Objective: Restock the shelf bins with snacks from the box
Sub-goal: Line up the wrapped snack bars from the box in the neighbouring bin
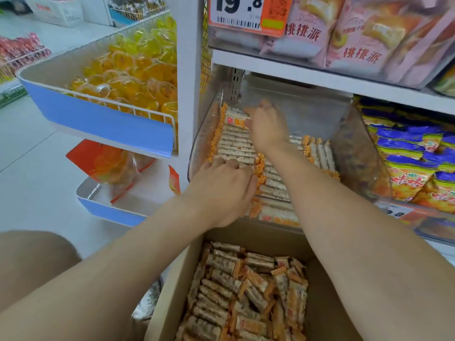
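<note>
Bracing the row from both ends, we hold the snack bars point(236, 143) tight in the clear bin point(195, 153) at frame centre. Our left hand point(221, 190) curls its fingers point(222, 164) over the near end. Our right hand point(267, 129) reaches the far end, its fingers too blurred to tell whether they pinch a bar. The box point(172, 279), bottom centre, holds plenty more.
</note>
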Demonstrator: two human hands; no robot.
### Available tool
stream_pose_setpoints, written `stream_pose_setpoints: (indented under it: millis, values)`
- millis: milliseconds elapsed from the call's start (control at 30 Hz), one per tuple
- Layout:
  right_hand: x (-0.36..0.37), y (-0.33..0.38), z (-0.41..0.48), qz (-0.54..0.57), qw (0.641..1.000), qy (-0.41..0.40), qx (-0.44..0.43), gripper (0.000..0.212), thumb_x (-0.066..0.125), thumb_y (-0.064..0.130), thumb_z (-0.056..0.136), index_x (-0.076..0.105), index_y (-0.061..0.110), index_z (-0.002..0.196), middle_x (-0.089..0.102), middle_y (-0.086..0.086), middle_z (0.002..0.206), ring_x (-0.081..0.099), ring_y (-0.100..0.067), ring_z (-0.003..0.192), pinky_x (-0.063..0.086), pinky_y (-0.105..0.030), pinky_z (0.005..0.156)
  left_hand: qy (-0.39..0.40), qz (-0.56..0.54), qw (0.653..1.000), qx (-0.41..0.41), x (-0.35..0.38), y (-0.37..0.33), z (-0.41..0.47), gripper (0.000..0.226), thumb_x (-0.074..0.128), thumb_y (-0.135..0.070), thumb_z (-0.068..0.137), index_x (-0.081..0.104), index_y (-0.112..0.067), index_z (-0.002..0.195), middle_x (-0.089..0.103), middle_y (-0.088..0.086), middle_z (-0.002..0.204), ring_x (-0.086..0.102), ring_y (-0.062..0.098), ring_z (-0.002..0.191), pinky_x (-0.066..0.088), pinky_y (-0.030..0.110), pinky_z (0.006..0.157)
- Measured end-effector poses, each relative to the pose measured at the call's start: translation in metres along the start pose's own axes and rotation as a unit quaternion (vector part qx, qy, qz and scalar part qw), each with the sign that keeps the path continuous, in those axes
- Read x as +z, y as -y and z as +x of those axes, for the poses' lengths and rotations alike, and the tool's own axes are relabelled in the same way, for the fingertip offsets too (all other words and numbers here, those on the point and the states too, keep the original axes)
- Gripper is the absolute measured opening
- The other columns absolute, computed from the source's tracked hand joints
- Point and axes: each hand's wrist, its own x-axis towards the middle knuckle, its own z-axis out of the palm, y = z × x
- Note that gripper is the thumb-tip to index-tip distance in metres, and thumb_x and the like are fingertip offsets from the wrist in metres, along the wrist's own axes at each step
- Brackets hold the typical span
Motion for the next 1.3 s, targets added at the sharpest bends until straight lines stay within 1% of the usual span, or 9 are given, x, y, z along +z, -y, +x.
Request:
stream_pose_setpoints:
  millis: [233, 400, 467, 567, 767, 900, 1000, 1167, 1300]
  values:
    - [-0.007, -0.013, 0.001, 0.07, 0.997, 0.016, -0.032, 0.034, 0.065, 0.017, 0.102, 0.068, 0.018, 0.136, 0.06, -0.016, 0.125, 0.059, -0.04, 0.12, 0.051, -0.043, 0.103, 0.015, 0.009, 0.999, 0.029, 0.002, 0.001, 0.003, 0.058, 0.001, -0.048, 0.098, 0.053, -0.024, 0.1, 0.057, 0.008, 0.094, 0.057, 0.039, 0.097, 0.049, 0.054, 0.093]
    - [-0.009, -0.015, 0.003, 0.046, 0.997, -0.014, 0.062, 0.04, 0.072, 0.03, 0.098, 0.067, 0.015, 0.135, 0.055, -0.018, 0.137, 0.054, -0.04, 0.127, 0.048, -0.044, 0.106, 0.014, -0.005, 1.0, 0.018, 0.001, 0.002, 0.004, 0.048, 0.007, -0.045, 0.101, 0.05, -0.025, 0.096, 0.052, 0.005, 0.092, 0.057, 0.039, 0.094, 0.05, 0.053, 0.09]
    - [-0.01, -0.009, 0.003, 0.028, 0.994, -0.014, 0.1, 0.037, 0.073, 0.032, 0.097, 0.069, 0.011, 0.128, 0.058, -0.019, 0.133, 0.058, -0.041, 0.121, 0.05, -0.042, 0.095, 0.014, -0.02, 1.0, 0.009, 0.002, 0.002, 0.005, 0.043, 0.006, -0.045, 0.1, 0.044, -0.027, 0.093, 0.045, 0.002, 0.088, 0.057, 0.039, 0.094, 0.05, 0.053, 0.09]
    - [-0.01, 0.001, 0.003, 0.036, 0.998, 0.02, 0.043, 0.026, 0.072, 0.027, 0.099, 0.074, 0.01, 0.118, 0.064, -0.019, 0.121, 0.063, -0.04, 0.114, 0.05, -0.038, 0.086, 0.022, -0.018, 1.0, 0.012, 0.003, 0.003, 0.006, 0.041, 0.005, -0.045, 0.099, 0.04, -0.026, 0.091, 0.045, 0.003, 0.086, 0.057, 0.039, 0.092, 0.051, 0.054, 0.089]
    - [-0.011, 0.008, -0.009, -0.064, 0.997, -0.026, 0.026, 0.033, 0.057, -0.009, 0.089, 0.073, 0.01, 0.111, 0.054, -0.018, 0.13, 0.051, -0.042, 0.122, 0.044, -0.05, 0.104, 0.005, 0.018, 0.999, 0.049, 0.002, 0.003, 0.002, 0.053, 0.011, -0.043, 0.102, 0.058, -0.018, 0.101, 0.06, 0.01, 0.095, 0.057, 0.038, 0.091, 0.051, 0.052, 0.091]
    - [-0.018, 0.013, -0.01, -0.051, 0.998, -0.027, 0.022, 0.046, 0.056, -0.016, 0.088, 0.069, 0.009, 0.124, 0.063, -0.018, 0.121, 0.061, -0.041, 0.114, 0.049, -0.048, 0.097, -0.016, 0.001, 0.999, 0.051, -0.001, 0.002, 0.0, 0.05, 0.015, -0.043, 0.106, 0.058, -0.019, 0.101, 0.06, 0.009, 0.095, 0.058, 0.036, 0.094, 0.052, 0.05, 0.089]
    - [-0.02, 0.012, -0.014, -0.036, 0.999, 0.004, 0.001, 0.05, 0.057, -0.022, 0.082, 0.068, 0.005, 0.122, 0.062, -0.018, 0.119, 0.062, -0.041, 0.111, 0.053, -0.048, 0.094, -0.037, -0.025, 0.998, 0.034, -0.003, 0.001, -0.001, 0.039, 0.026, -0.044, 0.109, 0.055, -0.022, 0.096, 0.057, 0.004, 0.092, 0.06, 0.033, 0.094, 0.049, 0.042, 0.078]
    - [-0.028, 0.007, -0.034, -0.01, 0.997, 0.07, -0.023, 0.065, 0.054, -0.006, 0.086, 0.049, 0.008, 0.149, 0.05, -0.017, 0.142, 0.047, -0.037, 0.131, 0.041, -0.048, 0.109, -0.063, -0.016, 0.998, 0.011, -0.01, 0.0, -0.007, 0.034, 0.03, -0.051, 0.109, 0.046, -0.025, 0.092, 0.057, 0.002, 0.091, 0.05, 0.024, 0.081, 0.039, 0.036, 0.067]
    - [-0.044, 0.005, -0.063, 0.021, 0.998, 0.059, -0.018, 0.061, 0.054, 0.004, 0.091, 0.047, 0.013, 0.151, 0.049, -0.015, 0.145, 0.047, -0.036, 0.132, 0.042, -0.049, 0.11, -0.107, -0.043, 0.993, 0.017, -0.012, 0.002, -0.013, 0.039, 0.036, -0.049, 0.108, 0.063, -0.02, 0.105, 0.064, 0.002, 0.096, 0.063, 0.026, 0.089, 0.038, 0.034, 0.065]
